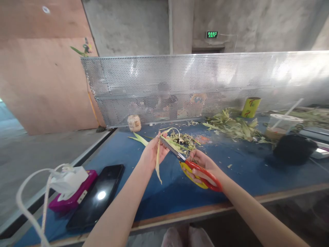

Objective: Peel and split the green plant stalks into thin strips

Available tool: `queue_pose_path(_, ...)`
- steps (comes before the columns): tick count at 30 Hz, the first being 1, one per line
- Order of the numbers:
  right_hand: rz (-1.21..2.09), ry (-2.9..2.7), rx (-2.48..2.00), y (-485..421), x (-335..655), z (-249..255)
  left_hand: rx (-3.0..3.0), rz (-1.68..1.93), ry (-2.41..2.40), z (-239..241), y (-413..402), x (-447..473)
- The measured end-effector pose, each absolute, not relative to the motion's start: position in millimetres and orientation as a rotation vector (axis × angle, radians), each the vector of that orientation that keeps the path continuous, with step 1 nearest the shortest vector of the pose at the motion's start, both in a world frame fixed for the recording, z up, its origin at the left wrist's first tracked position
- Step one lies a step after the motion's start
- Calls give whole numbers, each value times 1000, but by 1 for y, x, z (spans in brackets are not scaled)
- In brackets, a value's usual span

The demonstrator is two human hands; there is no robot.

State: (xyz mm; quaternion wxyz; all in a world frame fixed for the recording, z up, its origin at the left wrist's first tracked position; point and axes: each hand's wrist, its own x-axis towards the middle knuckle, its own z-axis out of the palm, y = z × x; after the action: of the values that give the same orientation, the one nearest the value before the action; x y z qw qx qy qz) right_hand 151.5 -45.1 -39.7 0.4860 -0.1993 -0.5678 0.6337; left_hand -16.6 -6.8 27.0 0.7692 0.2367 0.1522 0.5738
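Note:
My left hand (153, 151) is closed round a bunch of pale green leaf strips (158, 161), one of which dangles below my fingers. My right hand (203, 166) grips scissors (195, 166) with red and yellow handles. Their metal blades point up and left and meet the leaf strips just beside my left fingers. Both hands hover above the blue table top (154, 192), in front of a small heap of cut plant scraps (183, 139).
A black phone (99, 195), a magenta case (73, 197) and a white charger with cable (68, 178) lie at the left. A larger leaf pile (233, 127), a yellow tube (250, 107), a lidded drink cup (281, 126) and a black object (294, 147) sit at the right. A perforated metal screen (205, 85) backs the table.

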Motion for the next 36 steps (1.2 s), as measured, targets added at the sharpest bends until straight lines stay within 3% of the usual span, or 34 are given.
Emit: queue_pose_path(36,1736,-1383,-417,-60,151,-25,529,1292,401,28,-8,-14)
